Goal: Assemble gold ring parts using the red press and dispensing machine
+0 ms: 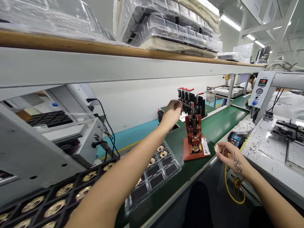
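Between the thumb and fingers of my right hand (226, 153) is a round gold watch part (218, 148), held beside the green bench. My left hand (174, 110) is raised to the left of the red hand press (193, 133), apart from it; its fingers are curled but smeared, and whether they hold anything cannot be made out. Another gold watch part (196, 148) sits in the base of the press. Below my left forearm lies a clear compartment tray (155, 172) with several gold watch parts in it, partly hidden by the arm.
A black tray (47, 196) of gold parts fills the lower left. Several black presses (190, 98) with red levers stand behind. To the right are a white machine (261, 88) and a dark keypad device (235, 138). A shelf (133, 63) crosses overhead.
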A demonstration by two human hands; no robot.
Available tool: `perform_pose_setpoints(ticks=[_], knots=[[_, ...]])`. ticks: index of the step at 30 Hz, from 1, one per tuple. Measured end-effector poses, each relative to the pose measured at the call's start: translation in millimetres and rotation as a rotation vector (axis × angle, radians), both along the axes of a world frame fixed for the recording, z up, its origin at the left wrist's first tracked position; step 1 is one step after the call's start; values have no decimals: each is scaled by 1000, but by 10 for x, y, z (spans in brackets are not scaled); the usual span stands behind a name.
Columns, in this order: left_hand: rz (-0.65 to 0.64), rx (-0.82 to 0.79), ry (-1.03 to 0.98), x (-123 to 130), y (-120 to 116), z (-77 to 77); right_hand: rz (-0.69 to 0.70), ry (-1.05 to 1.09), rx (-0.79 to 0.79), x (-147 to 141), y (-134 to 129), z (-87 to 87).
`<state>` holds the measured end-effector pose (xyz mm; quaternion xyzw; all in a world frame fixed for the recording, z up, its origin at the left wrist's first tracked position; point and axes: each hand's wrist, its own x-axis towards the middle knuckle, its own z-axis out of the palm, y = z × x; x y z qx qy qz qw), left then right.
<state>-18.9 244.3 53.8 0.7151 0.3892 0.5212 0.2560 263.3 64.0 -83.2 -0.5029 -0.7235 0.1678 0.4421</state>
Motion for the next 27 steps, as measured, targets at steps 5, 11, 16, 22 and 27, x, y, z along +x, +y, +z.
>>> perform_pose_setpoints(ticks=[5, 11, 16, 22, 27], knots=[[-178, -474, 338, -225, -422, -1028, 66, -43, -16, -77, 194, -226], [-206, -503, 498, 197, -464, -1591, 79, -73, -25, -303, 684, -353], [-189, -404, 524, 309, -387, -1648, 87, -68, -83, -296, 875, -546], [-204, -394, 524, -67, -560, -1510, 168, -120, -124, -475, 1118, -663], [-248, -490, 277, -810, -800, -1151, 203, -181, -69, -671, 1235, -535]])
